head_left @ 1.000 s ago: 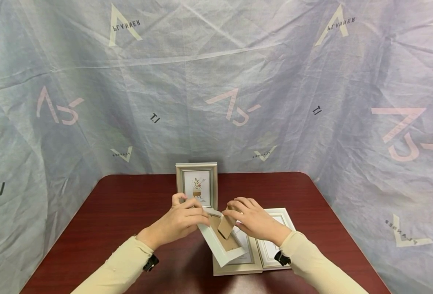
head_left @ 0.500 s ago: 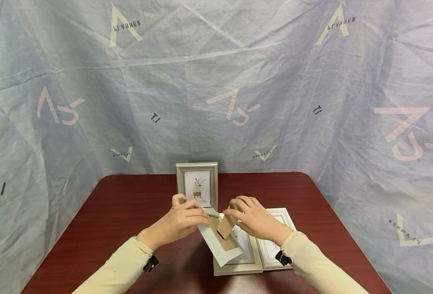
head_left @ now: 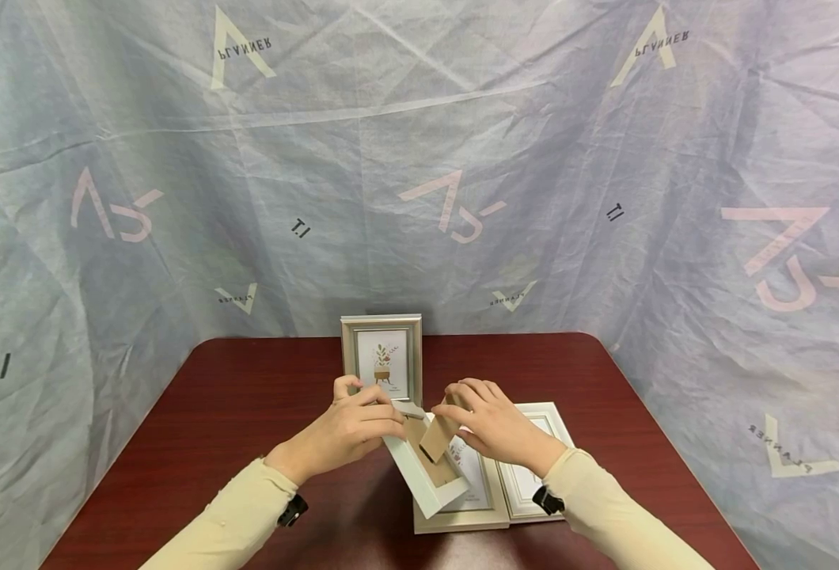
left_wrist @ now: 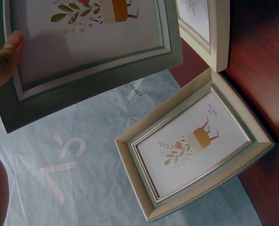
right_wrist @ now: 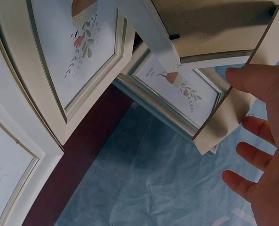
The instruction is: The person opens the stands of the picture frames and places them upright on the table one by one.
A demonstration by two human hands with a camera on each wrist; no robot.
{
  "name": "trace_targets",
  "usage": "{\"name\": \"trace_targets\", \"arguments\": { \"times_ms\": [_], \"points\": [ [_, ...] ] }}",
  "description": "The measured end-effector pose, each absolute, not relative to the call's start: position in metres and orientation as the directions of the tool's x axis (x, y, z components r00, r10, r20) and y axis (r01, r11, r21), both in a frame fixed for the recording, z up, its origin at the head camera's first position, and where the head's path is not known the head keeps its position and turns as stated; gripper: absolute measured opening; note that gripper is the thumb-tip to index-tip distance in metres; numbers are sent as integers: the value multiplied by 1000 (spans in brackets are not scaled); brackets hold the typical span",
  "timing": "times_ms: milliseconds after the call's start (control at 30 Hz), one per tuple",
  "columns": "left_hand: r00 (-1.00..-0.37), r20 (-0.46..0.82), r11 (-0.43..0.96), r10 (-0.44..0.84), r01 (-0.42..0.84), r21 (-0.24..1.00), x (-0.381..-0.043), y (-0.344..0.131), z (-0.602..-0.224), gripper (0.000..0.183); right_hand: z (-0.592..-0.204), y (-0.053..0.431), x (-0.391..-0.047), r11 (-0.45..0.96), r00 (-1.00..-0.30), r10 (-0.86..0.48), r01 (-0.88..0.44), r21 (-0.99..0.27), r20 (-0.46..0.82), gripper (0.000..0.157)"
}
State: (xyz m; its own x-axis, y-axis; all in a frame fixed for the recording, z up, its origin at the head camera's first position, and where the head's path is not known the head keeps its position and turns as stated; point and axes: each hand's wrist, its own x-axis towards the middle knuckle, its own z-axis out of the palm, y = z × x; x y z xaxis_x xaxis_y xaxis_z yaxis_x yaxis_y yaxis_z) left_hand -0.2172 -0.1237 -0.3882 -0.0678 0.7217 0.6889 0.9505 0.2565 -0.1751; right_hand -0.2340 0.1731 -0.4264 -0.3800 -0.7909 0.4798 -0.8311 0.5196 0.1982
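Note:
My left hand grips a picture frame by its edge, the brown backing turned up towards me. In the left wrist view the thumb presses on the front of its grey-green border, beside a plant print. My right hand pinches the brown stand leg, which sticks out at an angle from the backing. Thumb on one face and index finger on the other hold this leg in the right wrist view; the remaining fingers are bent loosely.
Behind the hands stands a champagne-coloured picture frame with a potted-plant print. A cream frame sits below the held one, and a white frame adjoins it on the right. All are on a dark red table before a grey cloth backdrop.
Since a second ago, the right hand has moved the stand leg slightly, its lower end shifting a little left. The left hand and the held frame have stayed nearly still.

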Motion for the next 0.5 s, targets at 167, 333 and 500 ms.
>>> {"name": "trace_targets", "arguments": {
  "times_ms": [167,333,500],
  "points": [
    [-62,688,255,723,950,-182,-217,-122,-387,38,-428,174,-235,522,-387,-792,-831,194,472,59],
    [-61,691,252,720,951,-179,-216,-121,-385,38,-427,174,-234,522,-394,-794,-831,189,463,60],
    [-56,691,248,721,952,-181,-215,-120,-385,38,-427,173,-234,511,-388,-796,-842,173,466,60]
  ]
}}
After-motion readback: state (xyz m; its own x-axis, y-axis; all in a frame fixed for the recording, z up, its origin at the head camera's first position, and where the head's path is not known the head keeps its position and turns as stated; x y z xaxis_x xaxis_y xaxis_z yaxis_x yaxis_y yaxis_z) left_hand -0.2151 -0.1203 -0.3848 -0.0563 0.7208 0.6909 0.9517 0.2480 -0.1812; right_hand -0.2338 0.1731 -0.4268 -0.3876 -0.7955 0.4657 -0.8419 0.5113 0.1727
